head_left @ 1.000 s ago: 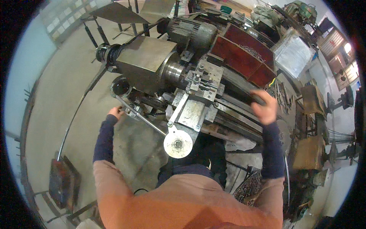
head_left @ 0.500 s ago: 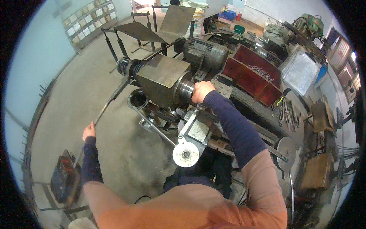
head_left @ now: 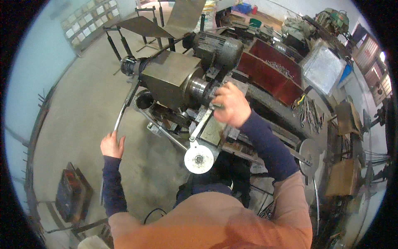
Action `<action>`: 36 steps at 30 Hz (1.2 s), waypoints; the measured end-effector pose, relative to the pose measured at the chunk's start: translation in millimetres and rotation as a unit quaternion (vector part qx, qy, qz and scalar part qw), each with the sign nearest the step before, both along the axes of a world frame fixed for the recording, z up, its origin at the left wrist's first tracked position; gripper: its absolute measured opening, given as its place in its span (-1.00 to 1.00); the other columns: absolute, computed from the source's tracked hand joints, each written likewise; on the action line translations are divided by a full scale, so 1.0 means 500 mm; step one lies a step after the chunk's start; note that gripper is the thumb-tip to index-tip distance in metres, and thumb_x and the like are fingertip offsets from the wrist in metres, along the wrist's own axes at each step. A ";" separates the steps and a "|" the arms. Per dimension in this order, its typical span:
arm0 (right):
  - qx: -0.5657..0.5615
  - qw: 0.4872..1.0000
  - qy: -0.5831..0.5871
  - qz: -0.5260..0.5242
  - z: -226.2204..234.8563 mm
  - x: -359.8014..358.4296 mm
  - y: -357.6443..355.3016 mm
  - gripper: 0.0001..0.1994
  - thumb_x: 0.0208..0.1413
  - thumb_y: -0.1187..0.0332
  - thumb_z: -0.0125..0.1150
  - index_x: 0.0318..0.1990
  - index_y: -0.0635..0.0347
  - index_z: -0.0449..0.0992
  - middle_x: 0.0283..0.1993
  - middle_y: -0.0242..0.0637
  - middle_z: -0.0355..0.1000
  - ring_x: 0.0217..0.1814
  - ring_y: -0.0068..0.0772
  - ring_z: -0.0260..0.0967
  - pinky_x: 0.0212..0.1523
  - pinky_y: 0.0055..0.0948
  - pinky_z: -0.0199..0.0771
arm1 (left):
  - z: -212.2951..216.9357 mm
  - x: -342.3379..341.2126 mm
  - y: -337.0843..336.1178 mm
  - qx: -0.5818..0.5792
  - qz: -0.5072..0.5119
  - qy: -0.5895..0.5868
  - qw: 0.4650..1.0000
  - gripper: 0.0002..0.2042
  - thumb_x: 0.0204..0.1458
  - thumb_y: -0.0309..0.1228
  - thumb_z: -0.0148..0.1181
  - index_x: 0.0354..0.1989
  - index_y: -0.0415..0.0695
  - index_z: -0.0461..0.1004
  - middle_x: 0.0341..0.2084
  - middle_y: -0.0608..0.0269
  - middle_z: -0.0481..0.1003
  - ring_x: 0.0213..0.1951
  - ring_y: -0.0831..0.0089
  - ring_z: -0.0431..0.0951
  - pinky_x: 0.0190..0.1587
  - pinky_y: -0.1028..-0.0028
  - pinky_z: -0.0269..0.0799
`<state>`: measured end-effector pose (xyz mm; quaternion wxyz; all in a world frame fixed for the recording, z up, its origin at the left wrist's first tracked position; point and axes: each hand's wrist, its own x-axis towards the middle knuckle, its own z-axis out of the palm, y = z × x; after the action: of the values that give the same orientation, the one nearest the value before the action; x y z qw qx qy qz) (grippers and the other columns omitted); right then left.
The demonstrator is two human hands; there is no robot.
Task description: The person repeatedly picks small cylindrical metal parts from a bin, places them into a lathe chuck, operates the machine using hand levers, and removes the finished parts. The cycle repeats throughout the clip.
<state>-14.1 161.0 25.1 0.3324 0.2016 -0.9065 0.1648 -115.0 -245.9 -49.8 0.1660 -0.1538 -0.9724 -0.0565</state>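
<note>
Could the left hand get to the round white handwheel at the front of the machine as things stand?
Probably yes. The left hand grips the long metal lever, but only bare floor lies between it and the handwheel; it would have to let go first.

A metalworking workshop: a lathe [head_left: 186, 89] with an electric motor [head_left: 217, 47] stands on a concrete floor [head_left: 78, 108], beside a red swarf tray [head_left: 277, 70] and hand tools [head_left: 311, 112].

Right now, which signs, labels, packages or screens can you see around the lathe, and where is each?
Wall grid of small pale rectangular cards: far upper left, in rows on the blue wall.
Blue crate: top centre, on the floor beyond the motor.
Clear plastic-wrapped bundle: upper right, beside the red tray.
No screens in view.
</note>
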 end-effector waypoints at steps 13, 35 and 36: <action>-0.025 0.995 -0.093 0.004 -0.019 0.200 -0.063 -0.74 -0.59 0.45 0.18 -0.53 0.23 0.44 -0.33 -0.21 0.28 -0.20 -0.14 0.21 -0.23 -0.30 0.35 | 0.033 0.163 0.454 0.447 -0.408 -0.479 0.636 -0.73 0.10 -0.30 0.02 -0.42 -0.30 0.48 -0.61 0.26 0.49 -0.52 0.59 0.45 -0.44 0.57 0.35; -0.303 0.951 -0.057 0.035 -0.123 0.235 -0.056 -0.62 -0.53 0.54 0.09 -0.35 0.26 0.51 -0.24 -0.12 0.37 -0.24 -0.11 0.32 -0.22 -0.36 0.35 | -0.020 0.210 0.473 0.542 -0.305 -0.703 0.345 -0.72 0.11 -0.29 -0.03 -0.28 -0.31 0.42 -0.52 0.04 0.49 -0.47 0.30 0.53 -0.34 0.42 0.45; -0.304 0.950 -0.058 0.035 -0.126 0.236 -0.055 -0.62 -0.53 0.54 0.09 -0.34 0.26 0.51 -0.24 -0.12 0.37 -0.23 -0.11 0.33 -0.21 -0.36 0.35 | -0.021 0.210 0.473 0.543 -0.302 -0.702 0.349 -0.72 0.11 -0.28 -0.03 -0.28 -0.31 0.42 -0.52 0.04 0.50 -0.47 0.30 0.53 -0.34 0.42 0.45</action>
<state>103.7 133.5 -37.9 0.3185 0.1125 -0.8238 0.4552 -10.1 -9.5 -60.5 -0.5580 -0.2173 -0.3792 -0.7054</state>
